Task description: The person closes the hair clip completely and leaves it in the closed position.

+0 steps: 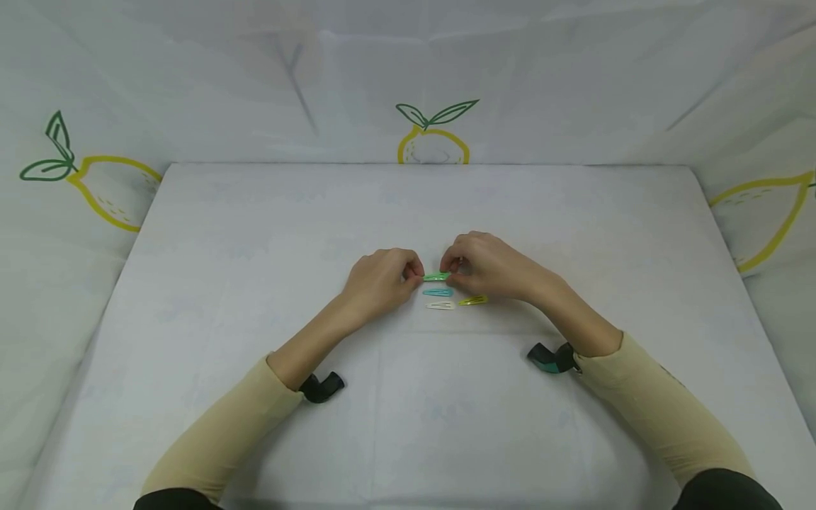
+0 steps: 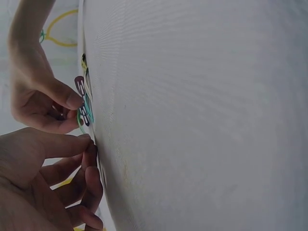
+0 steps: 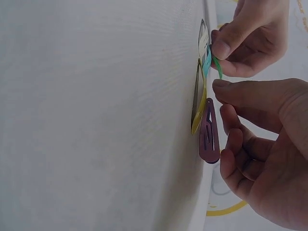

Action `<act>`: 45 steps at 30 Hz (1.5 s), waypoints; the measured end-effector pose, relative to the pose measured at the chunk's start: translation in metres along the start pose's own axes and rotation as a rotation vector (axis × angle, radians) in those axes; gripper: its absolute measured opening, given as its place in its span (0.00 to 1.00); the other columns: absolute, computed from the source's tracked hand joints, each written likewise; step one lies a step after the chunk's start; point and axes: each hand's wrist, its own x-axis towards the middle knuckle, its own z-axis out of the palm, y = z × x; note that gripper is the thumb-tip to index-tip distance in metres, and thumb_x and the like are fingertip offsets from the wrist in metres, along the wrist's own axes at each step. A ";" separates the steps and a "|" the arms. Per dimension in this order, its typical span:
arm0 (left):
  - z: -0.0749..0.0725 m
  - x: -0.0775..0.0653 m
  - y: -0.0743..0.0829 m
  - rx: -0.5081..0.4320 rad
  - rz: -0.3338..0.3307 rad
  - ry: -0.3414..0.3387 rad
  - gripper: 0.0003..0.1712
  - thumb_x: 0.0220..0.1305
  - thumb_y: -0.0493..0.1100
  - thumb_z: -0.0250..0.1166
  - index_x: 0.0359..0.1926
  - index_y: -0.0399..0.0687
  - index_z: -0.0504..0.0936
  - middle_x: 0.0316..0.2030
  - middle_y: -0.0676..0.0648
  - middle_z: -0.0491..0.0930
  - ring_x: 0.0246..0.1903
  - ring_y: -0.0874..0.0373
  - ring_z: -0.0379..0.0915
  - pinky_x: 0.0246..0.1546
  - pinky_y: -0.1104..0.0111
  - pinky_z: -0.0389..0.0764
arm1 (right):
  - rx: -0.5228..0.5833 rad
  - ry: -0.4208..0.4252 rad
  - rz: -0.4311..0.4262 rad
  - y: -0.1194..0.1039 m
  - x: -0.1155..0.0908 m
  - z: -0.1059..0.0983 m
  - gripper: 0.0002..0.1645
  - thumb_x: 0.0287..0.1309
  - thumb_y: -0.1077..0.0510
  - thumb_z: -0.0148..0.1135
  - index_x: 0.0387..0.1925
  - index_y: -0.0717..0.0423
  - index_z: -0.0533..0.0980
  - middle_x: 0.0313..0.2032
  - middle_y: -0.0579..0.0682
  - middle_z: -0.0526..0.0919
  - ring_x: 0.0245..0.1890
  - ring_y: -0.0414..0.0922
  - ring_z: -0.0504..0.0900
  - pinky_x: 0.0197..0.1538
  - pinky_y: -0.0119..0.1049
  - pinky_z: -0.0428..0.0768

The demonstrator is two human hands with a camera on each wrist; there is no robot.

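Note:
A green snap hair clip (image 1: 436, 277) lies crosswise between the two hands. My left hand (image 1: 380, 282) pinches its left end between thumb and forefinger. At the clip's other end, the right hand (image 1: 492, 266) pinches with thumb and forefinger. Just nearer to me are a blue hair clip (image 1: 438, 292) and a white one (image 1: 440, 306), roughly parallel to the green. A yellow hair clip (image 1: 473, 301) sits slightly tilted to their right. The right wrist view also shows a purple hair clip (image 3: 209, 144) beside the right fingers; in the head view that hand hides it.
White cloth covers the table (image 1: 287, 212), and a white curtain with lemon drawings (image 1: 433, 133) rises behind it. Black wrist devices (image 1: 323, 387) stick out by both sleeves, low over the table.

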 end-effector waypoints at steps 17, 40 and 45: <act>0.000 -0.001 0.000 -0.001 -0.003 -0.003 0.03 0.73 0.42 0.69 0.41 0.53 0.90 0.36 0.53 0.89 0.34 0.58 0.81 0.35 0.66 0.76 | 0.003 -0.008 0.027 -0.001 0.000 -0.002 0.09 0.64 0.63 0.72 0.45 0.55 0.89 0.41 0.49 0.89 0.47 0.48 0.83 0.60 0.48 0.77; 0.000 0.003 0.010 0.001 0.041 0.002 0.05 0.71 0.44 0.72 0.45 0.53 0.89 0.40 0.53 0.90 0.40 0.57 0.84 0.40 0.62 0.80 | -0.006 0.023 -0.004 0.003 -0.006 -0.008 0.11 0.65 0.65 0.71 0.48 0.57 0.88 0.45 0.50 0.91 0.49 0.49 0.86 0.58 0.49 0.80; 0.001 0.004 0.012 0.011 0.049 -0.002 0.06 0.71 0.45 0.73 0.46 0.53 0.90 0.41 0.53 0.90 0.41 0.58 0.85 0.40 0.62 0.80 | 0.002 0.025 -0.001 0.003 -0.009 -0.010 0.12 0.64 0.65 0.71 0.49 0.57 0.88 0.46 0.51 0.91 0.49 0.49 0.86 0.58 0.48 0.81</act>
